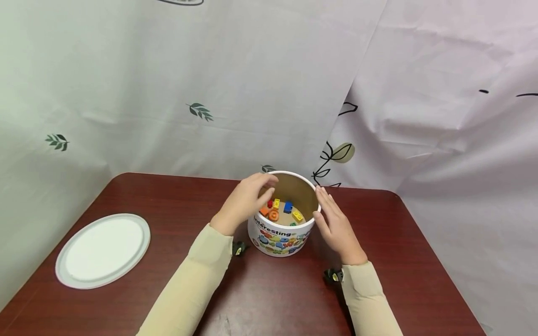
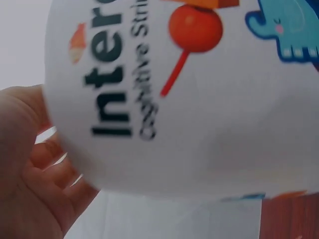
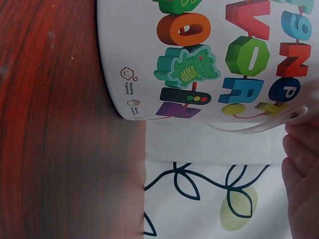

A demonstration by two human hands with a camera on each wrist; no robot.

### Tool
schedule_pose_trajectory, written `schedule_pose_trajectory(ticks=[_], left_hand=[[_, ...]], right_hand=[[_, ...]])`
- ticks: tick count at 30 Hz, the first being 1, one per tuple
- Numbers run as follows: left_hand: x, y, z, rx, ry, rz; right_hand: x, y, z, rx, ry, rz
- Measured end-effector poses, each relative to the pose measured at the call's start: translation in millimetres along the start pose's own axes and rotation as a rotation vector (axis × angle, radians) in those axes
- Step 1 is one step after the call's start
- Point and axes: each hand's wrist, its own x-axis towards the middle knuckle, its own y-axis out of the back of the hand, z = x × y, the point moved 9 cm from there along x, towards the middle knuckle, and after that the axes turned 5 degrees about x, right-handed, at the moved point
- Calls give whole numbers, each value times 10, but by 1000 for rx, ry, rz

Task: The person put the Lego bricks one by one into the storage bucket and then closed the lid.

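A round white bucket (image 1: 257, 235) printed with "Interesting" and colourful pictures stands upright on the table, its top uncovered. Inside lie several small toy building blocks, among them a blue block (image 1: 287, 207), a yellow block (image 1: 297, 215) and a round orange block (image 1: 273, 215). My left hand (image 1: 244, 203) is at the bucket's left rim, fingers loosely bent with a gap to the thumb. On the right side, my right hand (image 1: 337, 228) has its fingers straight along the rim and outer wall. In the right wrist view, the fingertips overlap the bucket's handle (image 3: 249, 130).
A white round lid (image 1: 105, 252) lies flat at the table's left. The dark red-brown table (image 1: 269, 298) ends just behind the bucket, where a pale curtain (image 1: 252, 93) with leaf prints hangs. Dark wrist devices (image 1: 333, 276) sit below both hands.
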Motion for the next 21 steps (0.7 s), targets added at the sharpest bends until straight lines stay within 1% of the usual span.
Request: schedule_pose_trajectory(ticks=[6,9,11,14,21], left_hand=[[-148,309,-48,16,-45,191],[-244,427,-110,15,-42,254],[-304,465,-184,7,-22,273],[-392,476,-327,-18,18,283],[-604,403,-722,-111,135,280]], right_hand=[[1,2,-5,0,7,3],[1,0,-3,2,10,5],[3,-1,4,1,9,8],[2,2,1,1,7,10],[1,-1,-9,1,15,16]])
